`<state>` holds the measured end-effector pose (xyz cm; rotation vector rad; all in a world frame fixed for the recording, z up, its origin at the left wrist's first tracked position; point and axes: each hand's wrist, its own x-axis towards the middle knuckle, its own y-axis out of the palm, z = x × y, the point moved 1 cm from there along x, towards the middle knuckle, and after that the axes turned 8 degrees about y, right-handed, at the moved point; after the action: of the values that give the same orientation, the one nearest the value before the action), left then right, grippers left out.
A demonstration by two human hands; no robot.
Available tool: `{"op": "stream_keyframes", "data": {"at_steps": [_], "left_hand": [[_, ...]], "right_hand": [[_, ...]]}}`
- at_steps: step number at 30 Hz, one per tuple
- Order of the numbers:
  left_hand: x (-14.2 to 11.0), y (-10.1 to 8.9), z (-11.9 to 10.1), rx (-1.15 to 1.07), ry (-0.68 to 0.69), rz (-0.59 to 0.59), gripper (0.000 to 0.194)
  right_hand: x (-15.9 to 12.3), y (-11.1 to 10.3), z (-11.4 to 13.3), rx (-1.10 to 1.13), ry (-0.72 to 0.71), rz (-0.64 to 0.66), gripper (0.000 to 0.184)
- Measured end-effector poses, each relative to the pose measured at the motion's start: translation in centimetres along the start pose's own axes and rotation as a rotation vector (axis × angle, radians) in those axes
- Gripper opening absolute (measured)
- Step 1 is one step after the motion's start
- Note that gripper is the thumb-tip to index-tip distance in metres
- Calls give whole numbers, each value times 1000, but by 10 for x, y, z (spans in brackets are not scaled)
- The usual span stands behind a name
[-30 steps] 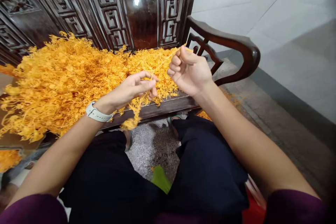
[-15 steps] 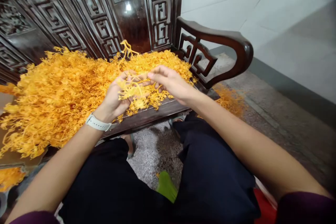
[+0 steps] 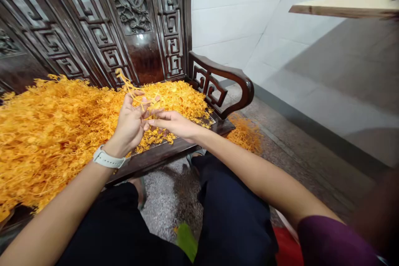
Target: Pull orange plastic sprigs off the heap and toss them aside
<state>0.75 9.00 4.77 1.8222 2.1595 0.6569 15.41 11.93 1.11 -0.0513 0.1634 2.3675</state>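
A loose orange sprig of dried, finely branched plant (image 3: 140, 97) stands up from my left hand (image 3: 129, 122), its strands running between the spread fingers. My right hand (image 3: 174, 124) reaches across with extended fingers, the tips at the sprig's lower strands. I cannot tell whether they grip it. Below both hands lies a large heap of the same orange plant material (image 3: 46, 133), spread over the bench seat. A pale watch (image 3: 107, 158) circles my left wrist.
The dark carved wooden bench has a fretwork back (image 3: 131, 8), a curved armrest (image 3: 224, 77) and a seat edge (image 3: 156, 158). Orange strands (image 3: 245, 135) lie on the stone floor. A pale wooden board (image 3: 349, 6) juts in at top right. White tiled wall (image 3: 230, 16) stands behind.
My hands have come closer and lower, with the right hand now beside the left. The view has swung, moving the bench left and bringing a pale board into the top right.
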Motion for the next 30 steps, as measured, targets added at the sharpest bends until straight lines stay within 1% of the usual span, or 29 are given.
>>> {"op": "stream_keyframes", "data": {"at_steps": [2,4,6,8,9,11,14,16,18,19,20,21,22,24,25,26,27,28,29,30], "left_hand": [[0,1,0,0,1,-9,31],[1,0,1,15,18,-14,27],[4,-4,0,52,56,-36,26],[9,-9,0,87,96,-81,27],[11,-12,-1,94,113,-110,27],[15,-17,-1,89,136,-151,27],[16,-20,1,95,133,-155,26],[16,-19,2,113,104,-162,27],[19,-19,0,114,79,-177,28],[22,-21,-3,101,75,-191,28],[26,-25,-7,81,73,-203,29],[32,-31,-11,55,73,-223,28],[38,-39,-16,23,76,-252,27],[50,-58,-22,-36,73,-315,24],[54,-68,-22,-59,62,-325,23],[57,-78,-22,-73,39,-326,23],[59,-86,-20,-81,16,-328,24],[59,-93,-18,-82,-9,-324,24],[58,-97,-16,-80,-26,-330,25],[57,-100,-15,-79,-35,-336,26]], "right_hand": [[1,1,-2,1,-25,-28,28],[4,1,-4,-15,-57,-64,28],[5,2,-6,-43,-60,-63,31],[4,4,-5,-105,-70,-35,33],[3,6,-4,-167,-93,-31,34],[-1,9,1,-365,-185,-53,35],[-6,12,11,-723,-329,-33,35],[-8,12,18,-876,-358,-3,35],[-14,15,24,-925,-353,3,34],[-19,19,26,-916,-354,45,32],[-24,27,27,-891,-356,124,28],[-31,37,27,-855,-350,248,25],[-38,50,26,-808,-330,417,23],[-51,80,22,-685,-265,852,23],[-56,93,20,-610,-223,1064,22],[-58,102,19,-531,-178,1249,19],[-59,106,19,-446,-134,1372,15],[-56,105,20,-351,-98,1396,15],[-51,98,23,-226,-84,1291,19],[-43,86,27,-76,-91,1085,23]]}}
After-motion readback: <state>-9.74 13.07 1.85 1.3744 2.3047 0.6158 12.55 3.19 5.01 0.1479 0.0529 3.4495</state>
